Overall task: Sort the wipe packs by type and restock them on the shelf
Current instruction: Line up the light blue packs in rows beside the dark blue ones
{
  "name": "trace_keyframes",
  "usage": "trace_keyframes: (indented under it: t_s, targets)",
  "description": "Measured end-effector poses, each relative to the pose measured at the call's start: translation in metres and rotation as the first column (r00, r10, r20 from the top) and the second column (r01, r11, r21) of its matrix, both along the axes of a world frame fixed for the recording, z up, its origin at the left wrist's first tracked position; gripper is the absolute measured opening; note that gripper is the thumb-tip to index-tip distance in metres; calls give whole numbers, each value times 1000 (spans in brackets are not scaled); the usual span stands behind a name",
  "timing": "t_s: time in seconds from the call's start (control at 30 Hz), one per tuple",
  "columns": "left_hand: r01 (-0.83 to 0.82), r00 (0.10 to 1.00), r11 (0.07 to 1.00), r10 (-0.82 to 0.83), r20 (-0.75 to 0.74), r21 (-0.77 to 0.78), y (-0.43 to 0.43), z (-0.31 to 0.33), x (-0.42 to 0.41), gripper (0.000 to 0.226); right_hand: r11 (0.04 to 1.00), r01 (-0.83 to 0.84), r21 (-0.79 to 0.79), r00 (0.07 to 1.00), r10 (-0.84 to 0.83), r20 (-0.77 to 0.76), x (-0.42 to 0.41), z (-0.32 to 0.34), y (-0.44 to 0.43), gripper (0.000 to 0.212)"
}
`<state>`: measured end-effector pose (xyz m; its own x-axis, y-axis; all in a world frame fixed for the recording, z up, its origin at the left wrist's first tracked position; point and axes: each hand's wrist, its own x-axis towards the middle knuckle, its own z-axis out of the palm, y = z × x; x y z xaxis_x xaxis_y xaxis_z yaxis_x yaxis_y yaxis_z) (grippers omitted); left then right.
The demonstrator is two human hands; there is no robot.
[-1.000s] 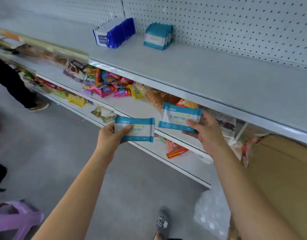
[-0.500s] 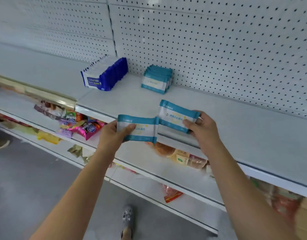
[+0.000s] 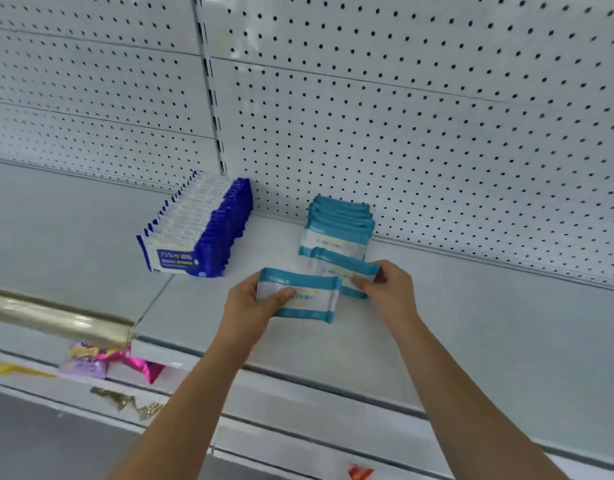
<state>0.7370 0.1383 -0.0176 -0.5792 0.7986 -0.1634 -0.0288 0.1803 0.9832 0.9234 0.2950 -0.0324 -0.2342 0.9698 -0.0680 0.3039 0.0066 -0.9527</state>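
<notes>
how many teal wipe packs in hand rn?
2. One teal-and-white plastic wipe pack in the left hand; a second teal pack in the right hand, near the teal row on the white metal shelf. Any pack stacked behind either would be hidden.

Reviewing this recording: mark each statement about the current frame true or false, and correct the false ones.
1. Each hand holds a teal pack. True: the left hand grips the nearer teal pack, the right hand the farther teal pack.
2. The right hand's pack is closer to the teal row than the left hand's. True.
3. The dark blue row stands right of the teal row. False: it stands to its left.
4. The teal row is the longer one. False: the dark blue row holds more packs.
5. Snack packets lie on a lower shelf. True.
</notes>
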Motion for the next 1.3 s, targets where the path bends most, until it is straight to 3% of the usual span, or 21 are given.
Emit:
trace_keyframes:
  t_s: [0.1,0.17,0.3,0.43,0.53,0.63,0.77,0.97,1.1,1.23,1.3]
  targets:
    - [13,1000,1000,-14,-16,-17,26,-7,-7,22,989,55,140,990,-72,123,-21,0,20,22]
    - [10,1000,1000,-10,-9,5,45,-10,-8,21,972,104,213,984,-131,117,-30,1,25,23]
    - [-25,991,999,30,-132,38,84,-19,-10,42,952,116,285,981,-154,116,-38,-6,34,43]
    - [-21,978,998,35,-205,67,119,-14,0,59,982,171,76,967,-152,-205,-36,-8,34,58]
    - [-3,986,993,23,-165,118,133,-13,13,57,997,61,-52,891,-77,-448,-42,-3,24,68]
    - [24,997,988,-13,-70,154,142,-19,14,59,998,-39,52,917,56,-395,-59,-6,27,92]
    - [102,994,987,-97,-46,126,150,-21,13,84,995,1,104,958,28,-285,-71,-9,46,113]
    - [177,977,978,-160,-142,115,157,-18,11,77,988,-113,108,973,132,-191,-57,-7,61,113]
    - [100,967,995,-94,-235,13,143,-21,8,73,984,-150,95,971,164,-176,-44,-8,58,117]
    - [-23,960,992,-13,-278,-124,122,-11,12,93,983,-180,43,968,185,-170,-27,-5,47,112]
    - [-32,962,992,-2,-271,-122,111,-3,20,89,984,-176,18,972,176,-156,-16,4,38,112]
